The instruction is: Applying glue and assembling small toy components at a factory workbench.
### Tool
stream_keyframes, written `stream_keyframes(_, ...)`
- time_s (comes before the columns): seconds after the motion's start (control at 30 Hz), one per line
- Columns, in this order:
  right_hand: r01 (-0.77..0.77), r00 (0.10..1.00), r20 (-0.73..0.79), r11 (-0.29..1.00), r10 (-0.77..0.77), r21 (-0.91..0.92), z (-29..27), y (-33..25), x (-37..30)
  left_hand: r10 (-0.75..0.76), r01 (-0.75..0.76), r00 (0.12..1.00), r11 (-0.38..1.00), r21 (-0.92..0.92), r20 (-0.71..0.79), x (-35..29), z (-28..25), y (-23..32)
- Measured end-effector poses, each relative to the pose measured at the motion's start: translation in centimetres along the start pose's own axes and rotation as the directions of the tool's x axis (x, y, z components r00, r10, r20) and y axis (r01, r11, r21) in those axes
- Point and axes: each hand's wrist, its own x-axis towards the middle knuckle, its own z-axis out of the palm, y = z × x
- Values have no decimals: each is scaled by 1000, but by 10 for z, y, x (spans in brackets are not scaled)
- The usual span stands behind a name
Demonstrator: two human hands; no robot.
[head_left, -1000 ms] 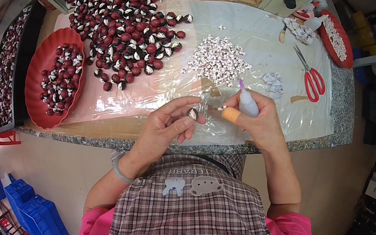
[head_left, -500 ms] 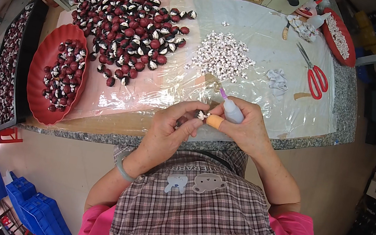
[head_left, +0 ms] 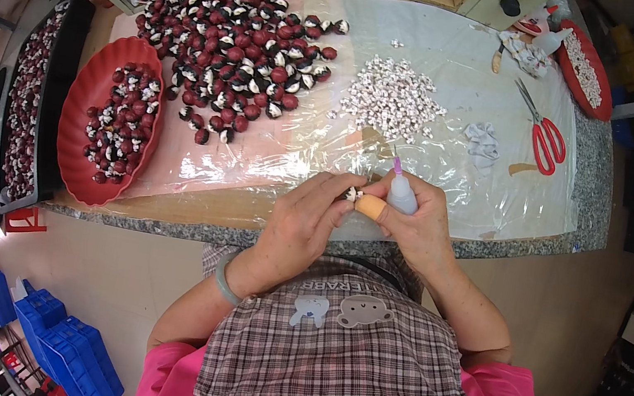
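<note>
My left hand (head_left: 304, 217) is closed in a pinch round a small ball-shaped piece (head_left: 352, 194). Mostly its white part shows; fingers cover the rest. Against that piece presses my right thumb, which wears an orange finger cot (head_left: 370, 206). The same right hand (head_left: 427, 229) grips a translucent squeeze bottle (head_left: 403, 196), its purple nozzle pointing up and away from me. Just beyond the hands lies a heap of small white pieces (head_left: 392, 97). To the far left spreads a big pile of dark red, black and white balls (head_left: 244, 60).
A red scalloped tray (head_left: 72, 132) at left holds finished-looking balls with white bits. Red-handled scissors (head_left: 546, 144), a crumpled cloth (head_left: 481, 142) and a red dish (head_left: 602, 99) of white pieces lie at right. Blue crates (head_left: 69, 354) stand on the floor.
The view has shifted a little, so the table's things sit farther right. My left fingers cover more of the ball, and the bottle in my right hand stands more upright.
</note>
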Motion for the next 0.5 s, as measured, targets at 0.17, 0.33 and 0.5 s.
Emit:
stream_keyframes(0.17, 89, 992, 75, 986, -100, 139, -5, -14, 5, -363, 342, 913, 428, -836, 187, -1, -12, -4)
stream_keyframes(0.33, 70, 995, 58, 987, -79, 142, -19, -8, 4, -363, 231, 918, 821, -522, -164, 10, -47, -42)
stream_keyframes(0.5, 84, 996, 28, 984, -90, 157, -20, 0, 2, 70, 158, 923, 827, 539, -378, 33, -61, -35)
